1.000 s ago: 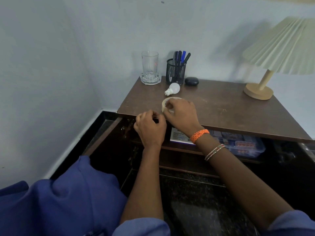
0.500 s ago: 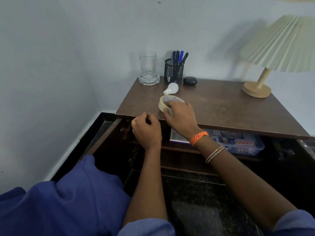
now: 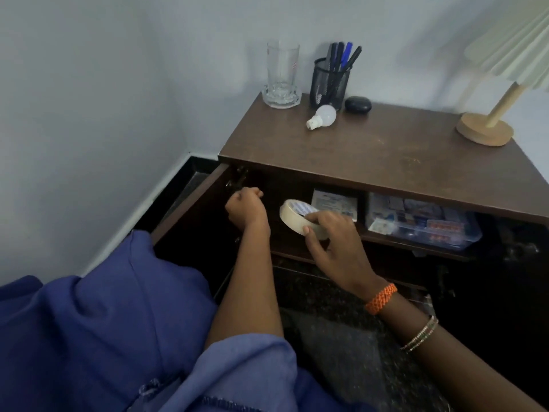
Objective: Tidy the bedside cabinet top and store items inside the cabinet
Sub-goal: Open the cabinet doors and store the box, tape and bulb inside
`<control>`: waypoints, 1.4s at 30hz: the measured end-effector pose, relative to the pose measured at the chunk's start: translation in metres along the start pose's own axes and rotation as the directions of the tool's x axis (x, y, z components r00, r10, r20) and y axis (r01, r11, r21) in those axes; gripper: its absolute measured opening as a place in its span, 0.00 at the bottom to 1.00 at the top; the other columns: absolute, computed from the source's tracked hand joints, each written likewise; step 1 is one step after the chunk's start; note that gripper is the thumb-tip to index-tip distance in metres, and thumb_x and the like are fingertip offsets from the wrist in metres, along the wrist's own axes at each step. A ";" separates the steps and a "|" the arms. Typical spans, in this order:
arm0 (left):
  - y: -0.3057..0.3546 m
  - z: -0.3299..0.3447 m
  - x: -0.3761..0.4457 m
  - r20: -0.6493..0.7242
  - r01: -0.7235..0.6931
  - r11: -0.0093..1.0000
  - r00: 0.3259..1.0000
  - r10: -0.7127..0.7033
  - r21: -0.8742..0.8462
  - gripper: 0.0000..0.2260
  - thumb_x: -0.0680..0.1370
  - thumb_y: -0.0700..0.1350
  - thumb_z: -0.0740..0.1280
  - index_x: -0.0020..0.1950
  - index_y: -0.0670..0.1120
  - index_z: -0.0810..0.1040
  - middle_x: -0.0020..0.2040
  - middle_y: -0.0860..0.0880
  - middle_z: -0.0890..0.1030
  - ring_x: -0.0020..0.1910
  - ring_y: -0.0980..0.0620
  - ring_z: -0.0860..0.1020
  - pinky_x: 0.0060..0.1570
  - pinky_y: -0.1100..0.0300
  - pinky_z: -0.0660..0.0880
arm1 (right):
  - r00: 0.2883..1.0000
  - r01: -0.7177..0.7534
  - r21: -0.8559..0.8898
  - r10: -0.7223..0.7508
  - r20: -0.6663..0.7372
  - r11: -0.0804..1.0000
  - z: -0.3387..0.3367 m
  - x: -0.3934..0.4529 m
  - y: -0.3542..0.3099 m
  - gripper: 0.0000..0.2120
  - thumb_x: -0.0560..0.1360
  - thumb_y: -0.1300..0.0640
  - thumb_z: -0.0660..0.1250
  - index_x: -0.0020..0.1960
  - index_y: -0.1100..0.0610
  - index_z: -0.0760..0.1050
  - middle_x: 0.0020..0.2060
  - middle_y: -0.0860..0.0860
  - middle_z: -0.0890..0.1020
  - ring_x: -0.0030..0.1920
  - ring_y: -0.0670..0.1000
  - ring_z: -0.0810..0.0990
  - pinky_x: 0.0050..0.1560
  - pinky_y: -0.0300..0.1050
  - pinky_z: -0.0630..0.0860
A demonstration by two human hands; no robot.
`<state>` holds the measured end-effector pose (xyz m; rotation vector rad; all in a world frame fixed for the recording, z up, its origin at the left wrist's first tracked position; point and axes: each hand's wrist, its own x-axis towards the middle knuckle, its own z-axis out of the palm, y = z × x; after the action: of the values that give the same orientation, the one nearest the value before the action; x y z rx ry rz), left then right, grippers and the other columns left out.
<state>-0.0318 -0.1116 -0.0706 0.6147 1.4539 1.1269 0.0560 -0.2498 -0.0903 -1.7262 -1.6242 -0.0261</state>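
- The right hand (image 3: 335, 242) has its grip grasping a cream roll of masking tape (image 3: 298, 218), thumb on the near rim and fingers over the top, at the mouth of the open brown wooden bedside cabinet (image 3: 386, 156), just over the front edge of its upper shelf.
- The left hand (image 3: 245, 208) is clenched in a fist inside the cabinet's left side, near the hinge of the opened door; whether it grasps anything cannot be told.
- On the upper shelf behind the tape lies a pale printed packet (image 3: 334, 202), and to its right a clear plastic box of small packets (image 3: 421, 221).
- On the tabletop stand a clear drinking glass on a glass coaster (image 3: 282, 75), a black mesh pen holder with dark and blue pens (image 3: 329, 83), and a small black oval case (image 3: 358, 104).
- A white light bulb (image 3: 322, 117) lies on its side just before the pen holder.
- A wooden-based lamp with a cream pleated shade (image 3: 487, 129) stands at the right.
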 end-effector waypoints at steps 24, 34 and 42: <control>-0.033 -0.026 0.029 0.434 -0.281 0.690 0.899 -0.054 0.667 0.14 0.76 0.41 0.61 0.61 0.44 0.75 0.61 0.43 0.76 0.59 0.44 0.75 0.52 0.58 0.69 | 0.966 -0.006 -0.455 0.123 0.228 0.890 0.124 0.078 0.074 0.13 0.77 0.59 0.57 0.59 0.58 0.75 0.55 0.57 0.80 0.59 0.58 0.75 0.66 0.60 0.60; -0.038 -0.025 0.032 0.441 -0.282 0.692 0.896 -0.057 0.664 0.12 0.77 0.40 0.59 0.59 0.44 0.75 0.59 0.43 0.76 0.58 0.44 0.75 0.57 0.54 0.71 | 0.944 -0.055 -0.510 0.212 0.255 0.858 0.131 0.085 0.087 0.13 0.78 0.58 0.58 0.60 0.57 0.74 0.58 0.56 0.78 0.62 0.57 0.73 0.68 0.63 0.53; -0.034 -0.023 0.030 0.443 -0.321 0.740 0.896 0.034 0.592 0.11 0.77 0.37 0.59 0.56 0.44 0.77 0.57 0.44 0.78 0.56 0.47 0.76 0.51 0.59 0.70 | 0.938 -0.125 -0.518 0.271 0.217 0.846 0.130 0.083 0.086 0.14 0.78 0.58 0.58 0.61 0.58 0.73 0.59 0.57 0.77 0.62 0.58 0.73 0.68 0.66 0.54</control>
<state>-0.0525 -0.1067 -0.1165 1.4325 1.4156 0.5363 0.0857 -0.1039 -0.1854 -2.3885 -1.7319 -0.1114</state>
